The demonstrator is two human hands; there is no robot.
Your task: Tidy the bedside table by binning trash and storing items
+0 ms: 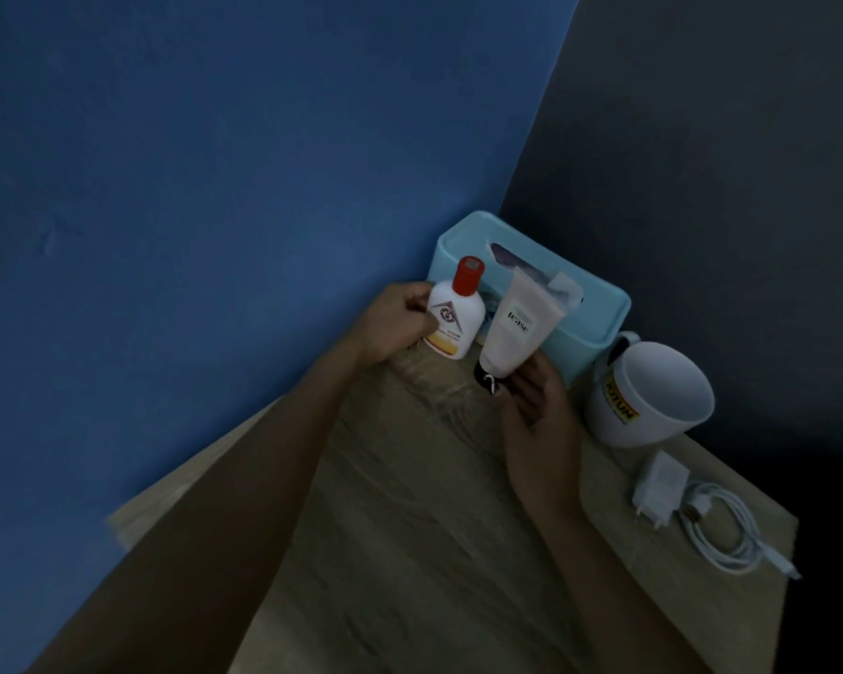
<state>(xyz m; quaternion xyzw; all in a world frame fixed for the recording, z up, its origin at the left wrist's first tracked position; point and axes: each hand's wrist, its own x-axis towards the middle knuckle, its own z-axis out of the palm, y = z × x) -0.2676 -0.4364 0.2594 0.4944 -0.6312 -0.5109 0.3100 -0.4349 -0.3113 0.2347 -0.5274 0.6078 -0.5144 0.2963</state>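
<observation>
white bottle [452, 319], red cap: gripped by left hand [394, 327] fingers
cream tube [516, 329]: held cap-down in right hand [539, 414]
worktop [410, 527]: mug [650, 394], charger [660, 484]

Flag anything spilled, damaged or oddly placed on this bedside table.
Nothing looks spilled or damaged. The left hand holds a white bottle and the right hand a tube, cap down, before the blue box. The mug stands upright beside the charger.

1 bottle [456, 319]; 1 tube [517, 333]; 1 mug [653, 396]; 1 charger [660, 484].
</observation>
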